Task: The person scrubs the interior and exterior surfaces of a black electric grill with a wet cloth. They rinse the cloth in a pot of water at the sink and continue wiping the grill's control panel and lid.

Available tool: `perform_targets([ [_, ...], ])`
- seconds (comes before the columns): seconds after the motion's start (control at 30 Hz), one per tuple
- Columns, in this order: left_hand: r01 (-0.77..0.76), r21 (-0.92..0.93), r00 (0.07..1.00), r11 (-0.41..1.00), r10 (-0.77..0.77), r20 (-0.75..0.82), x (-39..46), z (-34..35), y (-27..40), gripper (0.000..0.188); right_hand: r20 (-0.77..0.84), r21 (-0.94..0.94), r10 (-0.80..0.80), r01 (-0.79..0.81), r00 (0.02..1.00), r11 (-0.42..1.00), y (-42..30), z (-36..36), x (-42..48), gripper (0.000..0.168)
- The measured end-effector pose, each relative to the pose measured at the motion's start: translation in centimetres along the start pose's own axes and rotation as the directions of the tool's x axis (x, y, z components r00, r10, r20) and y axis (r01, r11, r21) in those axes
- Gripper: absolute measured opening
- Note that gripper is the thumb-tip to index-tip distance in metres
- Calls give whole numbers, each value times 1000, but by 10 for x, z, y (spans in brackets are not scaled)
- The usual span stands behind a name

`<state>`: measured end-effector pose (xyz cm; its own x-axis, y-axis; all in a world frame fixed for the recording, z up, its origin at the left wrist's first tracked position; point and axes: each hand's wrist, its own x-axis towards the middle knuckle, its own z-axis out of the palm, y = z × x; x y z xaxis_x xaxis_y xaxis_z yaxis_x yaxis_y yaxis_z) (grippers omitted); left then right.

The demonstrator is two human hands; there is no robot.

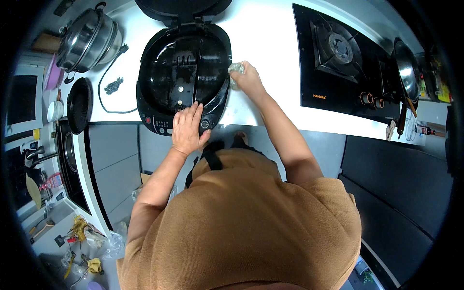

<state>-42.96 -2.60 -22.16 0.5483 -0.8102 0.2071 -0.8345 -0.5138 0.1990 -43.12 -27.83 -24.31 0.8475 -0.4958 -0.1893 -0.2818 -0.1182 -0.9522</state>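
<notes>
A black electric baking pan (185, 72) stands with its lid (185, 9) raised on the white counter, its inside wet and shiny. My left hand (187, 128) rests flat on its front rim, beside the control buttons, with the fingers over the edge. In my right hand (248, 81) is a greyish scouring pad (236, 69), pressed against the pan's outer right side. A power cord (101, 83) curves over the counter to the left, around a dark wire scrubber (114, 86) that lies by itself.
A gas hob (337, 65) with a wok (407, 72) is on the right. Stacked steel pots (85, 40) and a round black pan (80, 105) stand on the left, near white bowls (55, 111). The sink (70, 156) is farther down the left side.
</notes>
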Motion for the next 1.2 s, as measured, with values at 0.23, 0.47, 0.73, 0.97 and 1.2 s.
perform_targets([
  [0.23,-6,11,1000,1000,6,-2,-1,0,-1,75,-40,-44,-25,24,999,999,-3,2,-5,20],
  [0.47,-12,-7,1000,1000,12,7,0,-1,-1,76,-52,-207,-136,122,989,971,-9,-3,-6,14],
  [0.73,8,-14,1000,1000,-8,24,0,-2,-1,76,16,-309,-298,288,954,906,-8,-8,-11,16],
  [0.97,8,-38,999,999,-7,31,1,-5,-1,75,83,-300,-331,340,940,891,-8,-7,-15,16],
  [1.2,-9,-34,999,999,10,35,1,-2,-3,75,-133,-437,-434,340,891,833,-10,1,9,17],
])
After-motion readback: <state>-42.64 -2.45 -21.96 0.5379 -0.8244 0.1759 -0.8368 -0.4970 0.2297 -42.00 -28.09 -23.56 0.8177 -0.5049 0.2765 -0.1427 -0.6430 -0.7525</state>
